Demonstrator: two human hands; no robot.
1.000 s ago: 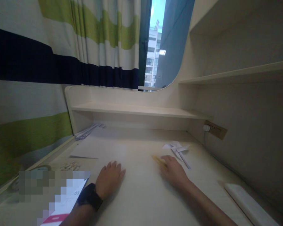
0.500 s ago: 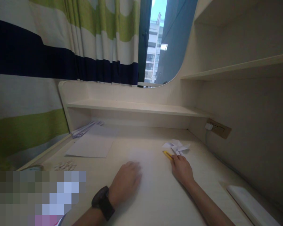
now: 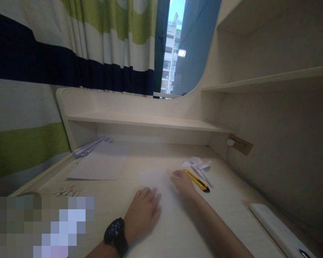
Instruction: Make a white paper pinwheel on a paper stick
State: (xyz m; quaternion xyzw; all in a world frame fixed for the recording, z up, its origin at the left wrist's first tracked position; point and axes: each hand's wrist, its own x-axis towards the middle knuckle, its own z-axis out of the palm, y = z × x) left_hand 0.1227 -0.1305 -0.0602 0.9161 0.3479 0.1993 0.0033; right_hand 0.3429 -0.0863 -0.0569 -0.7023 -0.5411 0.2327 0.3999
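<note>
My left hand (image 3: 144,212), with a black watch on its wrist, lies with fingers outstretched at the near left edge of a white sheet of paper (image 3: 158,182). The sheet is faint against the pale desk. My right hand (image 3: 182,183) is over the sheet's right side, its fingers curled and smeared by motion, so whether they grip the paper is unclear. Just right of it a yellow utility knife (image 3: 196,180) with a black end lies loose on the desk. Behind the knife is a folded white paper pinwheel (image 3: 197,165) on a paper stick.
More white paper (image 3: 99,165) lies at the back left, beside several folded paper strips (image 3: 90,147). Short pale sticks (image 3: 67,190) are scattered at the left. A long white object (image 3: 274,225) rests at the right. A plug and cable (image 3: 230,142) run along the right wall.
My right hand has let go of the utility knife beside the pinwheel and moved left to the sheet. The left hand has come to rest, and the view has shifted slightly.
</note>
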